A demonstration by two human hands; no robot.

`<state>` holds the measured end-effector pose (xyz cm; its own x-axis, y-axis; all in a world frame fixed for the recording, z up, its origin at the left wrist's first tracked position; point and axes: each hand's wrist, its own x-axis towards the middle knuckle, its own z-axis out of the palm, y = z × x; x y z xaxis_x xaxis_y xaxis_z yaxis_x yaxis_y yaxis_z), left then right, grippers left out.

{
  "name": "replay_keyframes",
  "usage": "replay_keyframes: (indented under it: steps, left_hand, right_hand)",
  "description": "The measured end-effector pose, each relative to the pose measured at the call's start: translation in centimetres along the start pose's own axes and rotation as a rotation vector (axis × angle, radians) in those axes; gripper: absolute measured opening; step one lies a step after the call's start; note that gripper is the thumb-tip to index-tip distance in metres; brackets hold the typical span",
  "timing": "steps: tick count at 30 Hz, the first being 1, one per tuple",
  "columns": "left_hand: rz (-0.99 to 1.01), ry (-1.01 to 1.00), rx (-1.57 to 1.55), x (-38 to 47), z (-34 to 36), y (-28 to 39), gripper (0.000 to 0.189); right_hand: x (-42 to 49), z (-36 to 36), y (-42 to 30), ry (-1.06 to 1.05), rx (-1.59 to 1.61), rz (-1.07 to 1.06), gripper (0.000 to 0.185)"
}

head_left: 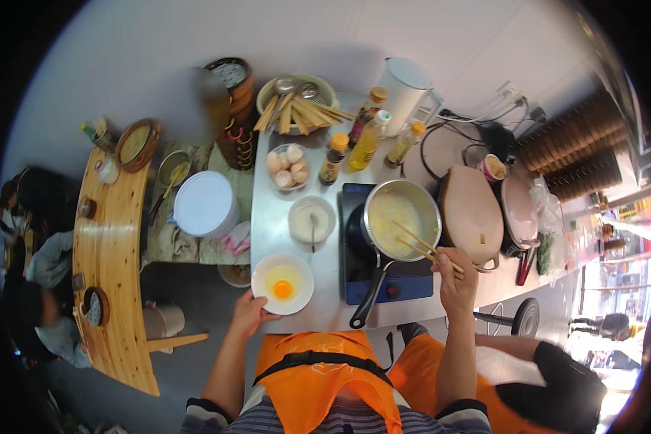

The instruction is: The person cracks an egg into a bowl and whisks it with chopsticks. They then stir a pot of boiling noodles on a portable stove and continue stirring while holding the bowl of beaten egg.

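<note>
My left hand (251,313) grips the rim of a white bowl (304,301) at the front edge of the steel counter. A raw egg (282,289) with an unbroken yolk lies in the bowl. Wooden chopsticks (420,248) are held in my right hand (459,279), their tips down in a saucepan (435,209). Pale yellow liquid with bits of egg (393,214) fills the pan's bottom. The saucepan sits on a black induction cooker (352,271), its black handle (370,304) pointing toward me. Behind the egg bowl is a bowl of whitish contents (304,219) with a spoon (313,233).
Eggshells fill a clear bowl (287,166); several sauce and oil bottles (363,142) stand behind the cooker. A white kettle (404,92) is at the wall. Two lidded electric pots (472,217) flank the pan's right. Beside me on the right is another person in an orange apron (428,363).
</note>
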<state>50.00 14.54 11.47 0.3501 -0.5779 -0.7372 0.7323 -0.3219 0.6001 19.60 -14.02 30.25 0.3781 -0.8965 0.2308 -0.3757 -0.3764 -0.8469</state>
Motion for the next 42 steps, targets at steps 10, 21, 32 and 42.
replay_keyframes:
  steps: [10,21,32,42]
  left_hand:
    - [0.096,0.091,0.005,-1.0,0.2,0.4,0.039]
    - [0.231,0.150,0.087,-3.5,0.5,3.6,0.035]
    - [0.331,0.044,0.076,-4.7,3.0,6.5,0.034]
    - [0.363,-0.029,0.065,-4.2,5.2,7.9,0.034]
  right_hand:
    - [-3.8,-3.3,-2.8,0.512,0.220,0.117,0.036]
    - [-6.7,8.2,-7.8,-0.281,0.507,0.146,0.028]
    - [-5.6,9.1,-6.5,-0.212,0.574,0.283,0.024]
    - [-5.6,8.2,-6.4,-0.115,0.579,0.403,0.031]
